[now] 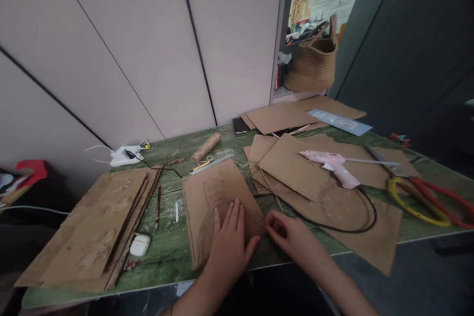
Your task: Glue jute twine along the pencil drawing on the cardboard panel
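Observation:
My left hand (230, 234) lies flat with fingers stretched out, pressing on a round of thin brown cord (205, 229). The cord rests on a cardboard sheet (193, 192) that carries drawn or raised lines in its upper part. Just right of the sheet, my right hand (287, 232) pinches a strand of the cord between thumb and fingers. That strand runs across from the left hand; another loose length (272, 187) rises past the right hand toward the cardboard pile (292, 163).
A pink glue gun (335, 164) with a black cable lies on the pile, near large scissors (411, 180). Stacked cardboard (87, 229), a pencil (159, 207) and a white case (140, 245) are left. Behind are a twine spool (206, 147), phone (240, 126) and power strip (126, 155).

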The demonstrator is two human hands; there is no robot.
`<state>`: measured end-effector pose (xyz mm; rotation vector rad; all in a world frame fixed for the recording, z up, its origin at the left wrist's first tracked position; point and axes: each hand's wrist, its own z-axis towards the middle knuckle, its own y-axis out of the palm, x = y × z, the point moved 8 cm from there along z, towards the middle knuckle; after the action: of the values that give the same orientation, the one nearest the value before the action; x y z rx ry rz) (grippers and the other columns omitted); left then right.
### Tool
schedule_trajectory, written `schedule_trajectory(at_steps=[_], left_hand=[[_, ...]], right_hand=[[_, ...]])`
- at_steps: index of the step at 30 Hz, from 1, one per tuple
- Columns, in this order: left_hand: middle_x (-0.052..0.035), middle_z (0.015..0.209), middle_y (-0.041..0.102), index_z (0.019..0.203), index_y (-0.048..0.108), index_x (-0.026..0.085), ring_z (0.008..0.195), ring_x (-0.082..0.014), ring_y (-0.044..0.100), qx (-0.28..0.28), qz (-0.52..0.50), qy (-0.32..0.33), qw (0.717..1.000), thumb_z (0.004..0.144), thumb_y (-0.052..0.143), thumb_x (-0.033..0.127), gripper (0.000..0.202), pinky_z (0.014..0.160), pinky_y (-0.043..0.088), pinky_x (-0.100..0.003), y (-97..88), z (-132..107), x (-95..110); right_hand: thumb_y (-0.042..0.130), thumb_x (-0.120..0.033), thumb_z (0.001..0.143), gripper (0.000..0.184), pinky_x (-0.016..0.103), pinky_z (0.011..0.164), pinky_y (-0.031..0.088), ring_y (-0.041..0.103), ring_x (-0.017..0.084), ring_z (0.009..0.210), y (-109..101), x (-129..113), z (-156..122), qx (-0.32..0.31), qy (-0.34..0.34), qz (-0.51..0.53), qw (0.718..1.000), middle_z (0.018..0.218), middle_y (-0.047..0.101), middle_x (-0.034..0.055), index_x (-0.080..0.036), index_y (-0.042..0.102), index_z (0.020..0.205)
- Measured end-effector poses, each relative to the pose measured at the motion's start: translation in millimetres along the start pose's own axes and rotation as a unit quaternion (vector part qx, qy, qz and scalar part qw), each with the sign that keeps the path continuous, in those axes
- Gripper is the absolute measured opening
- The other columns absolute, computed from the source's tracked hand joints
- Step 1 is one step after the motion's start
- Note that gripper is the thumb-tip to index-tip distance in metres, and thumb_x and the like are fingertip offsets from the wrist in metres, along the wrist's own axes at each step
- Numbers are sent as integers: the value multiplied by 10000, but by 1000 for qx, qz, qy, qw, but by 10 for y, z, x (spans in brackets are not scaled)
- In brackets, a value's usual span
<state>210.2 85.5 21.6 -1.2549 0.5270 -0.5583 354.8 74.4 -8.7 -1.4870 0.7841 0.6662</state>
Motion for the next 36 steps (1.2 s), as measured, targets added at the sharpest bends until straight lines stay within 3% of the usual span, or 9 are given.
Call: schedule_trajectory(at_steps=[4,9,18,29,32,36], left_hand=[[-172,1559,417,1511,367,77,1417,-295,439,16,2,-12,1000,1020,365,463,624,1133,386,-581,-64,-6,5],[-154,1571,398,1498,387,75,1428,-283,425,-1,8,23,1000,1023,335,503,642,1138,380,-575,-57,-39,140],[-159,1563,406,1490,414,85,1413,-288,447,-13,2,46,999,1014,350,515,644,1152,360,-568,-22,-32,153],[-169,1554,414,1470,439,74,1410,-295,453,-36,-2,42,998,1012,358,505,634,1150,355,-589,-18,5,162],[-179,1548,417,1465,444,62,1407,-299,456,-37,-6,43,998,1014,354,510,642,1152,351,-594,-25,11,167],[-183,1541,428,1458,454,65,1405,-299,460,-32,-8,41,999,1015,354,514,639,1166,333,-587,-36,12,167]], right_hand=[[480,-240,843,94,262,567,340,580,166,583,-10,-14,7,-1,9,-21,1000,630,626,-12,-232,522,759],[508,-230,817,54,256,556,347,593,164,584,-19,-22,-1,-2,19,-38,999,626,633,-15,-236,520,765],[497,-230,890,95,225,496,368,609,140,493,7,-38,-47,-65,61,-33,995,601,655,-25,-238,512,796],[437,-200,936,93,193,419,405,605,130,409,98,79,-53,-102,97,115,983,529,625,-73,-252,383,881],[413,-166,950,124,178,371,355,549,117,351,121,78,-72,-131,123,134,975,488,593,-93,-255,349,891],[436,-123,949,180,168,327,259,446,86,297,80,54,-71,-124,132,100,978,447,520,-125,-256,350,861]])
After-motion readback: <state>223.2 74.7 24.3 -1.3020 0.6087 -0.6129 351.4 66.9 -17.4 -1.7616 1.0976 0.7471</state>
